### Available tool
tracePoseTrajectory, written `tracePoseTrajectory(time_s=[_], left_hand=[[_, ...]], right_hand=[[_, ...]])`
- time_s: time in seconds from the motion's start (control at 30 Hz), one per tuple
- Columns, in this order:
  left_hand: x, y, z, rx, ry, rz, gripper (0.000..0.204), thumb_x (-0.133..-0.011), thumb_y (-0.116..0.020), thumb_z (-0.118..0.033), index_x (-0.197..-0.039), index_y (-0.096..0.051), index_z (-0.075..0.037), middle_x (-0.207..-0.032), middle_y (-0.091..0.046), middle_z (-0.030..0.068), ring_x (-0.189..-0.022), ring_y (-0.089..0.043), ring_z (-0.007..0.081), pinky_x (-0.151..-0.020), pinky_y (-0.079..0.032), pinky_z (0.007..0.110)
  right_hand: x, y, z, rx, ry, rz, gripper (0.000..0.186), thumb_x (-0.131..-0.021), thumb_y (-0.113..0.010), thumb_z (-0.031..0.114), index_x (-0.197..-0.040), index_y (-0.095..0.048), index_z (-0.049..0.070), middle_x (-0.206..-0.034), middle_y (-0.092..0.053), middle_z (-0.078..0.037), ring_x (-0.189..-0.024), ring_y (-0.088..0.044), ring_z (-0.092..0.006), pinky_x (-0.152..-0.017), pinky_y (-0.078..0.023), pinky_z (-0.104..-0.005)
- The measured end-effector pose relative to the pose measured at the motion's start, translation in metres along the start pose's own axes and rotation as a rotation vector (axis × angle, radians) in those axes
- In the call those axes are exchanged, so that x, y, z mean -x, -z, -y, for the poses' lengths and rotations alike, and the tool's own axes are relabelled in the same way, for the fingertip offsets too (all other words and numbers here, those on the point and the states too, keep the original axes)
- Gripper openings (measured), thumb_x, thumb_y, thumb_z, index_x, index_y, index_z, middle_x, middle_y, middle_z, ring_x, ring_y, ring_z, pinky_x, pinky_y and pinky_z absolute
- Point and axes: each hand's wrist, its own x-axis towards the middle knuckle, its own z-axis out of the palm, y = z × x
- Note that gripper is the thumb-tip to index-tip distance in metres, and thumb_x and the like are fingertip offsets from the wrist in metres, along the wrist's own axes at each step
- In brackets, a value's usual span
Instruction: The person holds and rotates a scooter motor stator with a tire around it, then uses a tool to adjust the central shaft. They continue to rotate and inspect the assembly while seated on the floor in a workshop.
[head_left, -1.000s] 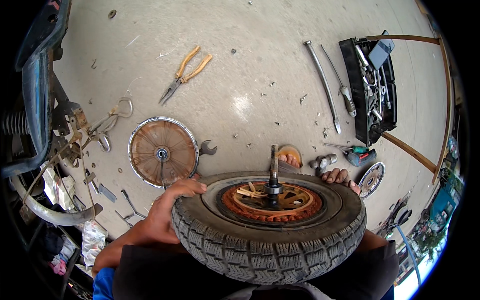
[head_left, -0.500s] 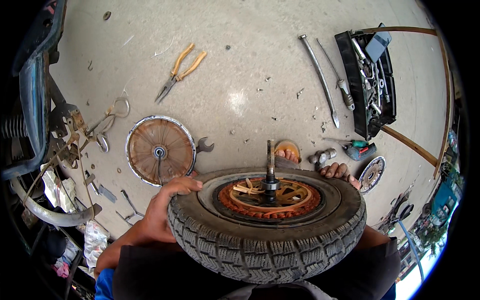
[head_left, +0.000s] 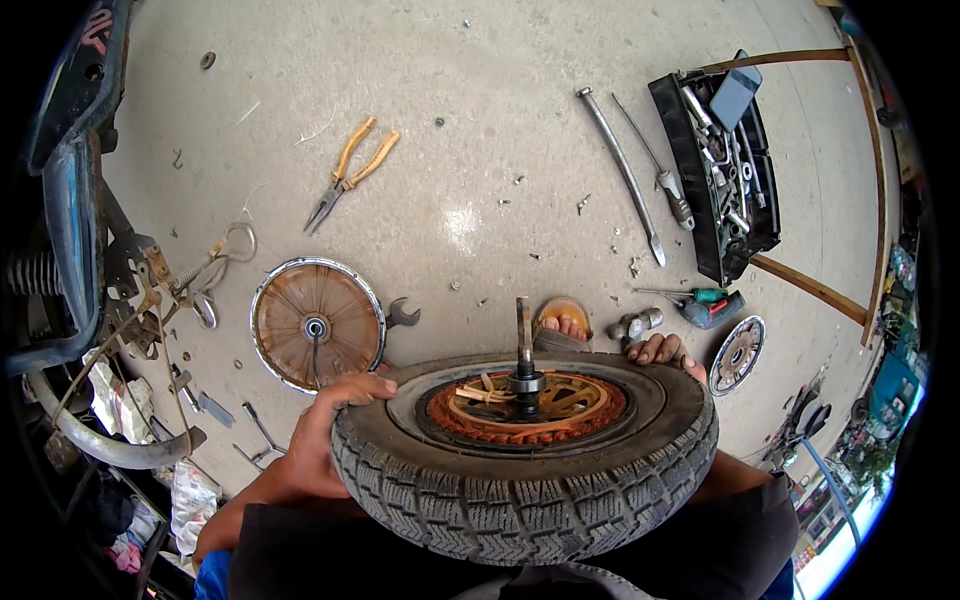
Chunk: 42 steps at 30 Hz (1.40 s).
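A small black tyred wheel (head_left: 520, 490) lies flat in front of me, its rusty orange hub (head_left: 530, 410) facing up with a steel axle (head_left: 524, 345) standing out of the centre. My left hand (head_left: 325, 435) grips the tyre's left rim, fingers curled over the top edge. My right hand (head_left: 665, 350) holds the far right rim; only its fingertips show above the tyre. A sandalled foot (head_left: 562, 325) rests on the concrete just beyond the wheel.
A round rusty brake plate (head_left: 316, 325) and a small spanner (head_left: 402, 316) lie left of the wheel. Orange-handled pliers (head_left: 350, 175), a long steel bar (head_left: 620, 175), a screwdriver (head_left: 665, 190), a black tool tray (head_left: 720, 160) and a motorbike frame (head_left: 70, 250) surround it.
The wheel and both hands have barely shifted; my left fingers have slid slightly along the tyre's rim.
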Motion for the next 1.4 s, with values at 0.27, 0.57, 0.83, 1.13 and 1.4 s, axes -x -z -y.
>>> tracePoseTrajectory(time_s=[0.27, 0.57, 0.83, 1.13, 1.4], left_hand=[[0.002, -0.002, 0.003, -0.006, -0.023, -0.029, 0.09, -0.063, -0.1, -0.023, -0.131, -0.043, -0.005, -0.134, -0.056, 0.0223, -0.13, -0.055, 0.0363, -0.117, -0.035, 0.055], [-0.007, 0.001, 0.004, -0.105, -0.156, -0.032, 0.075, -0.071, -0.095, -0.02, -0.126, -0.046, -0.004, -0.131, -0.059, 0.0235, -0.127, -0.057, 0.0394, -0.113, -0.036, 0.058], [-0.022, -0.003, 0.031, -0.245, -0.323, -0.142, 0.067, -0.076, -0.09, -0.021, -0.125, -0.047, -0.006, -0.132, -0.062, 0.0234, -0.128, -0.057, 0.0427, -0.113, -0.034, 0.063], [-0.03, -0.012, 0.051, -0.387, -0.339, -0.192, 0.067, -0.072, -0.094, -0.02, -0.12, -0.049, -0.006, -0.131, -0.063, 0.0225, -0.129, -0.057, 0.0434, -0.114, -0.035, 0.063], [-0.026, -0.023, 0.053, -0.427, -0.321, -0.209, 0.053, -0.074, -0.09, -0.015, -0.108, -0.051, -0.006, -0.125, -0.066, 0.0218, -0.125, -0.06, 0.0429, -0.113, -0.038, 0.063]], right_hand=[[0.002, -0.01, 0.003, -0.012, -0.01, -0.017, 0.034, -0.092, -0.051, 0.038, -0.086, -0.055, 0.005, -0.088, -0.06, -0.015, -0.097, -0.058, -0.0317, -0.1, -0.042, -0.0443], [-0.006, -0.024, 0.028, 0.084, 0.07, 0.032, 0.03, -0.09, -0.051, 0.036, -0.088, -0.056, 0.006, -0.089, -0.059, -0.013, -0.1, -0.056, -0.0283, -0.104, -0.038, -0.0424], [-0.05, -0.026, 0.043, 0.207, 0.233, 0.155, 0.028, -0.085, -0.056, 0.035, -0.085, -0.058, 0.007, -0.087, -0.061, -0.012, -0.098, -0.057, -0.0269, -0.109, -0.038, -0.0416], [-0.068, -0.03, 0.043, 0.281, 0.245, 0.129, 0.021, -0.08, -0.06, 0.027, -0.078, -0.055, 0.007, -0.084, -0.062, -0.013, -0.096, -0.06, -0.0273, -0.117, -0.036, -0.0453], [-0.051, -0.019, 0.035, 0.286, 0.261, 0.017, 0.019, -0.079, -0.062, 0.025, -0.076, -0.055, 0.007, -0.083, -0.063, -0.013, -0.097, -0.06, -0.0282, -0.119, -0.033, -0.0472]])
